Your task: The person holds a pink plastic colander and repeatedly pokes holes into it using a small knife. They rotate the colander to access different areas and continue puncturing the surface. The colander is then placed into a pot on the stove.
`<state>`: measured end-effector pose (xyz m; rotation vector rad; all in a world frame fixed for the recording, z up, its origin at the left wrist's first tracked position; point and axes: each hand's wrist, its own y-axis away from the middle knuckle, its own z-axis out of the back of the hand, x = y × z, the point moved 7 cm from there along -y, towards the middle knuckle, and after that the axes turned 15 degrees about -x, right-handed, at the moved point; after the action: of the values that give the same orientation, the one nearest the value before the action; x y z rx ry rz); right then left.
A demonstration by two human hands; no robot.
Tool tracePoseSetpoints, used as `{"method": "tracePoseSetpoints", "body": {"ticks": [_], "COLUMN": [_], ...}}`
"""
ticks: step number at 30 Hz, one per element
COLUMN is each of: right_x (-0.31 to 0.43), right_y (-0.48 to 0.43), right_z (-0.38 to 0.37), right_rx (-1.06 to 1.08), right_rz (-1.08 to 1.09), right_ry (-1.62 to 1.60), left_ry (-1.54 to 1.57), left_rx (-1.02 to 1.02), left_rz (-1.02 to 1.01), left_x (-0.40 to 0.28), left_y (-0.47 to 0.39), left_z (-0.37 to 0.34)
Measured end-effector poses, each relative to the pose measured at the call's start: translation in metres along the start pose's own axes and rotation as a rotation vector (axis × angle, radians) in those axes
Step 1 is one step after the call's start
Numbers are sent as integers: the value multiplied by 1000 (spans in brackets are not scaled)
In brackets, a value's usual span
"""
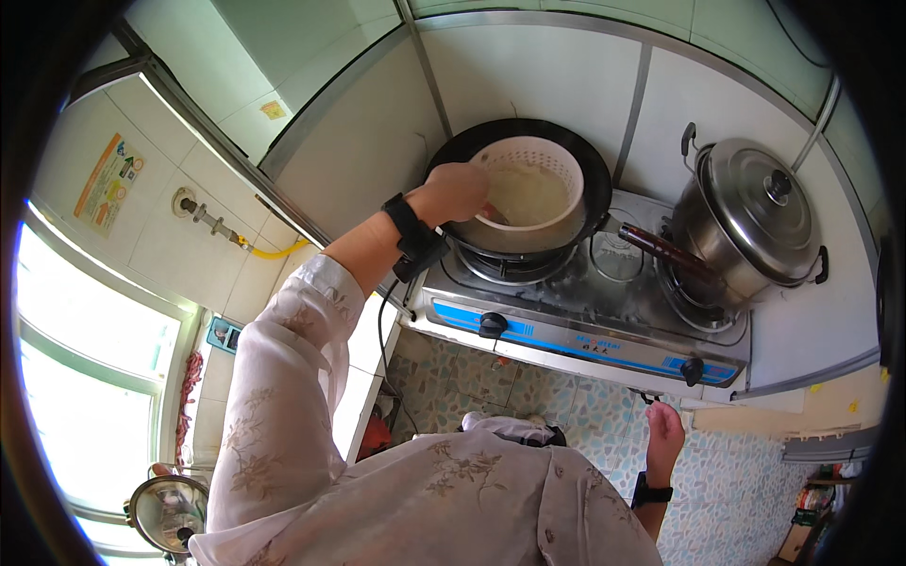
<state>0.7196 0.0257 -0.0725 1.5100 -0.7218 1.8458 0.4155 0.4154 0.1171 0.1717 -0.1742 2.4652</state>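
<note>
A black wok [453, 148] sits on the left burner with cloudy liquid in it. Inside it stands a pale perforated plastic basket [563, 159], holding pale, cloudy contents [534, 194]. My left hand [456, 191] reaches over the basket's near left rim. Its fingers are curled around a utensil [490, 212] with a reddish part, whose lower end dips into the basket; most of the grip is hidden. My right hand [665, 426] hangs below the stove's right front, fingers curled, with nothing visible in them. A small dark object [644, 396] shows just beyond its fingertips.
The two-burner gas stove [552, 297] has black knobs along its front. The wok's brown handle [669, 253] points right, close to a lidded steel pot [754, 219]. Metal-framed panels [524, 71] enclose the back. A black cable [382, 332] hangs from my left wrist device.
</note>
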Motion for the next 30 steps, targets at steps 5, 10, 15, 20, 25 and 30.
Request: {"method": "tracePoseSetpoints", "body": {"ticks": [5, 10, 15, 20, 25, 30], "right_x": [1, 8, 36, 89, 170, 259], "right_y": [1, 1, -1, -18, -45, -55], "right_z": [-1, 0, -18, -52, -89, -145], "right_rx": [11, -1, 19, 70, 67, 128], "right_rz": [-17, 17, 83, 128, 321, 655], "right_ry": [-88, -6, -41, -64, 41, 247], "left_ry": [-24, 276, 273, 398, 350, 522], "left_rx": [-160, -379, -375, -511, -639, -808], "left_rz": [133, 261, 173, 214, 192, 228], "left_x": [6, 26, 27, 27, 23, 16], "left_y": [1, 19, 43, 69, 98, 139], "left_z": [26, 47, 56, 66, 77, 79]}}
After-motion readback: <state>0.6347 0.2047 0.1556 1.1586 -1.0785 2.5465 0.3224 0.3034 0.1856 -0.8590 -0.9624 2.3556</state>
